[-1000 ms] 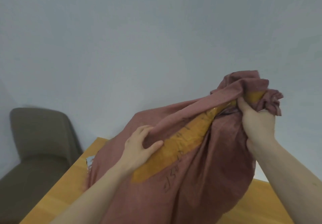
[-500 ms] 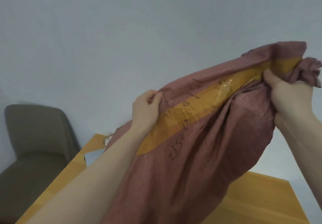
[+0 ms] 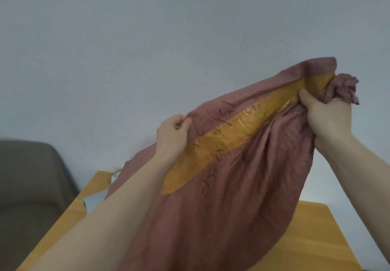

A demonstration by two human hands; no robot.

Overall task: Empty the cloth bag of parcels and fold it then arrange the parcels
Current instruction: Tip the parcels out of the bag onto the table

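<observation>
- The cloth bag [image 3: 242, 186], a reddish-brown woven sack, is held up in the air above the wooden worktop [image 3: 316, 239], filling the middle and right of the view.
- The right hand [image 3: 329, 118] has its grip closed around the bunched upper corner of the bag at the upper right, thumb pressed against the fabric, with a crumpled tuft of cloth sticking out beyond the fist.
- The left hand [image 3: 173, 135] grips a fold of the bag lower and further left, fingers curled over the edge of the cloth and thumb on the near side.
- Between the two hands the bag is stretched on a slant, rising from left to right.
- A strip of yellowish-brown tape [image 3: 221, 142] runs along that slant on the near face of the bag, glossy in its middle, with dark handwritten marks crossing it and the cloth around it; the writing is not legible.
- Below the hands the bag hangs down in loose folds and leaves the bottom of the frame.
- At the far left edge of the worktop, just beside the lower part of the bag, a pale parcel [image 3: 95, 203] shows partly, the rest hidden behind the left forearm and the cloth.
- A grey-brown chair [image 3: 31, 186] stands to the left of the worktop.
- A plain pale wall [image 3: 168, 38] fills the far background.
</observation>
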